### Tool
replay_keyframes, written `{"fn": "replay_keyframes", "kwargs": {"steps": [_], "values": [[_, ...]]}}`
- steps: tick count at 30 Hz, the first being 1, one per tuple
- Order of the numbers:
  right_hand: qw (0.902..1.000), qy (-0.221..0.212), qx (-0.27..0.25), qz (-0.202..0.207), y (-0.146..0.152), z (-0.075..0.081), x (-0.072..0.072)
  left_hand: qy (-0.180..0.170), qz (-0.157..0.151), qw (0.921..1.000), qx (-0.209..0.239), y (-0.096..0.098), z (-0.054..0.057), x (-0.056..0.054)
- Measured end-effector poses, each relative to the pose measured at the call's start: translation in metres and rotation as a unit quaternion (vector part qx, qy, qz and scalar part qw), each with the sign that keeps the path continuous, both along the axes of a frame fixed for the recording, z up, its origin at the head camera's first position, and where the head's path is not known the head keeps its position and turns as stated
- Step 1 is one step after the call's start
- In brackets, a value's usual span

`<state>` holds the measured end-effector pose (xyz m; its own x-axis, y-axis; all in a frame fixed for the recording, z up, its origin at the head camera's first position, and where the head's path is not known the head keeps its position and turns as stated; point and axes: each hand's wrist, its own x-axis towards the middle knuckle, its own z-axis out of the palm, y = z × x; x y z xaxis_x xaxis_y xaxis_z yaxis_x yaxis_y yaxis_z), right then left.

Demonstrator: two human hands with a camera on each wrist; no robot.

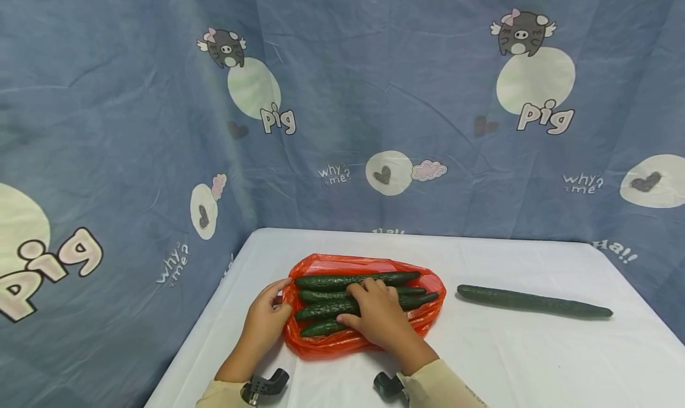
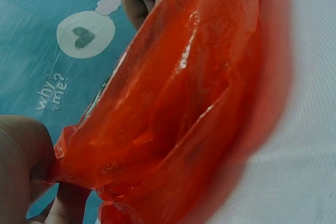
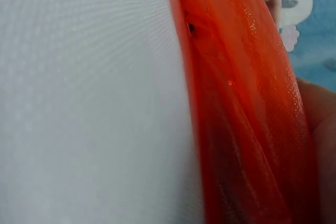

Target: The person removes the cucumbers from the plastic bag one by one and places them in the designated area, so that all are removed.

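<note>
Several dark green cucumbers (image 1: pixel 326 310) lie side by side in a spread-open red plastic bag (image 1: pixel 321 351) on the white table. My left hand (image 1: pixel 266 316) pinches the bag's left rim between thumb and fingers; the left wrist view shows the film (image 2: pixel 157 119) drawn up at those fingers. Reaching over the cucumbers from the front, my right hand (image 1: pixel 381 313) grips one near its middle, thumb on the near side and fingers bent over the far side. The bag wall hides the cucumbers' undersides and most of the hold in the right wrist view.
A single longer cucumber (image 1: pixel 535 302) lies on the white tablecloth (image 1: pixel 514 360), right of the bag. Blue printed curtains (image 1: pixel 332 99) hang behind and to the left of the table. Dark wrist-camera mounts (image 1: pixel 267 384) jut from both wrists close to the tabletop.
</note>
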<state>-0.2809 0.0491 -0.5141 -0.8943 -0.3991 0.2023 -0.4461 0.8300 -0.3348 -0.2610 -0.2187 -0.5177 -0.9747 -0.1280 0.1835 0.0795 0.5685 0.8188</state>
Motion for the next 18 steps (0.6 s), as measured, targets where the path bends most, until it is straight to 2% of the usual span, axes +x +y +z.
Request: {"fn": "replay_keyframes", "kwargs": {"steps": [8,18], "values": [[0.9998,0.009,-0.009,-0.013,-0.0020,-0.0015,0.0001,0.005,-0.001,1.0000,0.004,-0.0002,-0.0026,-0.0016],[0.9985,0.047,0.027,-0.006,-0.0025,-0.0040,-0.0017,0.009,0.002,0.9999,-0.004,0.0000,-0.0013,-0.0008]]}}
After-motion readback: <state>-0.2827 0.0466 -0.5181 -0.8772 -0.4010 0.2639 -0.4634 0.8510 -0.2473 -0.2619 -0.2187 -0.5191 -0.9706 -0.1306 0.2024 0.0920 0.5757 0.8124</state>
